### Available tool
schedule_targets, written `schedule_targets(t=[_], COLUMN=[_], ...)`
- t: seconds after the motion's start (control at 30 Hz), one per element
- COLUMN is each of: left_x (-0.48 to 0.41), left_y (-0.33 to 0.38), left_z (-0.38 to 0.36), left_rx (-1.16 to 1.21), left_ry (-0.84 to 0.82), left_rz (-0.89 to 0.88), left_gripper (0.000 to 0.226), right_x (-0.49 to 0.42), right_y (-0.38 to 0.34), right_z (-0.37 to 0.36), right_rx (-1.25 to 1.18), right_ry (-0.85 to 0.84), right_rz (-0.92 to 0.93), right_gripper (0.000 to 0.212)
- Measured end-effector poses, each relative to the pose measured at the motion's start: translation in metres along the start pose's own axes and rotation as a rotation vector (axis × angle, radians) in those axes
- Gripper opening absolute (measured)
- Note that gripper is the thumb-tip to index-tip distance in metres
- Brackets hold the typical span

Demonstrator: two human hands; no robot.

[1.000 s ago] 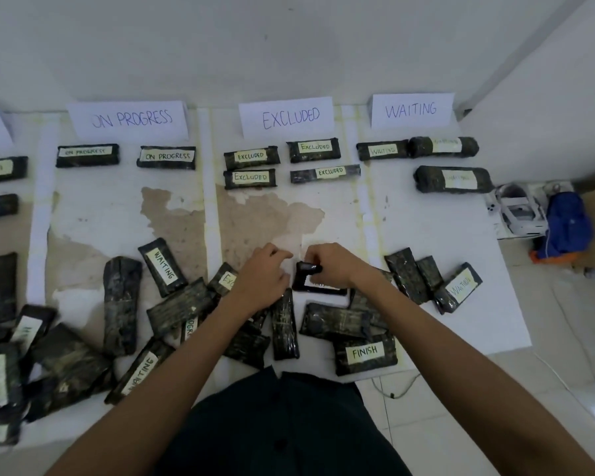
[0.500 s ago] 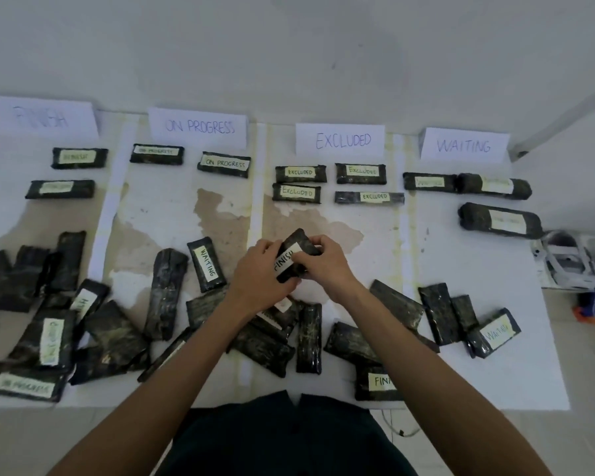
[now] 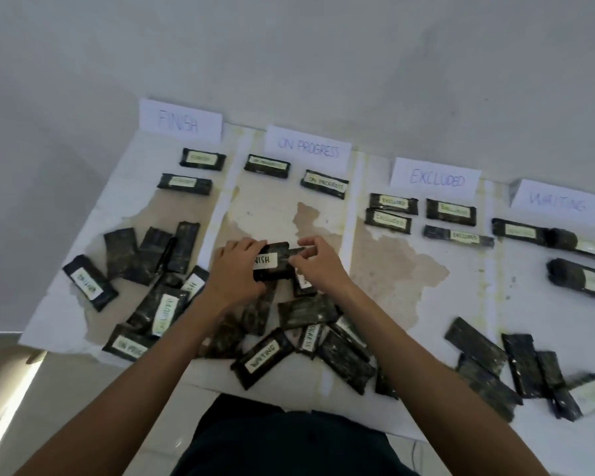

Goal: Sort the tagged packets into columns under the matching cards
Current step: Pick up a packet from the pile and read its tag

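Observation:
Both hands hold one dark packet tagged FINISH point(image 3: 276, 261) above the sheet's middle: my left hand point(image 3: 236, 269) grips its left end, my right hand point(image 3: 318, 264) pinches its right end. Four white cards stand along the wall: FINISH point(image 3: 180, 121), ON PROGRESS point(image 3: 308, 149), EXCLUDED point(image 3: 435, 178), WAITING point(image 3: 557, 201). Two packets lie under FINISH point(image 3: 202, 159), two under ON PROGRESS point(image 3: 324, 184), several under EXCLUDED point(image 3: 393, 203), three under WAITING point(image 3: 517, 231). Unsorted packets lie heaped below my hands point(image 3: 267, 359).
More loose packets sit at the left point(image 3: 90, 282) and at the lower right point(image 3: 526, 365). The white sheet point(image 3: 409, 304) has brown stains and ends just before my dark-clothed lap. A white wall rises behind the cards. Tiled floor shows at the lower left.
My hands picked a FINISH packet from the pile, turned its tag upward, and carried it leftward. The view swung left, bringing the FINISH column into sight.

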State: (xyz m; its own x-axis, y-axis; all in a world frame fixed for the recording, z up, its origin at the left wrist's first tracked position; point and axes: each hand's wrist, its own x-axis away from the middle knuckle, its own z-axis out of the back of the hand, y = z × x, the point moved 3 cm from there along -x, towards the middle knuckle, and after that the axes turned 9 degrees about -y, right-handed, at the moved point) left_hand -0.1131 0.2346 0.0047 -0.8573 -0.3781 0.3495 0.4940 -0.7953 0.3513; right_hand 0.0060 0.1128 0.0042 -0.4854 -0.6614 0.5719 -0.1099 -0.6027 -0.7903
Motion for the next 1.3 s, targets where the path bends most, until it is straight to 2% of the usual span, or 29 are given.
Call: schedule_targets(t=[0.37,0.5,0.67,0.8,0.93,1.07,1.2,1.3], left_x=[-0.008,-0.018,-0.038,-0.058,-0.086,-0.119,-0.151,-0.173], left_y=[-0.148,-0.197,-0.245,-0.273,-0.293,-0.307,-0.313,-0.313], left_z=[0.057,0.067,0.068,0.077,0.086,0.098,0.112,0.119], left_rx=[-0.040,-0.038,-0.066,-0.065,-0.065,-0.067,-0.080,-0.110], left_ry=[0.012,0.006,-0.034,-0.019,-0.048,-0.011,0.012,-0.023], left_rz=[0.031,0.072,0.119,0.178,0.177,0.144,0.092,0.046], left_gripper=[0.072,0.074,0.075,0.076,0.074,0.072,0.072,0.076], right_x=[-0.054,-0.090,-0.141,-0.176,-0.203,-0.217,-0.226,-0.231], right_y=[-0.071,-0.093,-0.109,-0.122,-0.123,-0.112,-0.102,-0.100], right_z=[-0.094,-0.118,-0.155,-0.171,-0.174,-0.168,-0.158,-0.154], right_rx=[0.233,0.438,0.799,0.957,1.020,0.997,0.981,0.961], right_ry=[0.002,0.017,-0.005,0.001,0.027,0.065,0.152,0.156], right_rz=[0.102,0.178,0.262,0.325,0.329,0.329,0.374,0.398], right_gripper=[0.030,0.032,0.045,0.052,0.049,0.040,0.039,0.041])
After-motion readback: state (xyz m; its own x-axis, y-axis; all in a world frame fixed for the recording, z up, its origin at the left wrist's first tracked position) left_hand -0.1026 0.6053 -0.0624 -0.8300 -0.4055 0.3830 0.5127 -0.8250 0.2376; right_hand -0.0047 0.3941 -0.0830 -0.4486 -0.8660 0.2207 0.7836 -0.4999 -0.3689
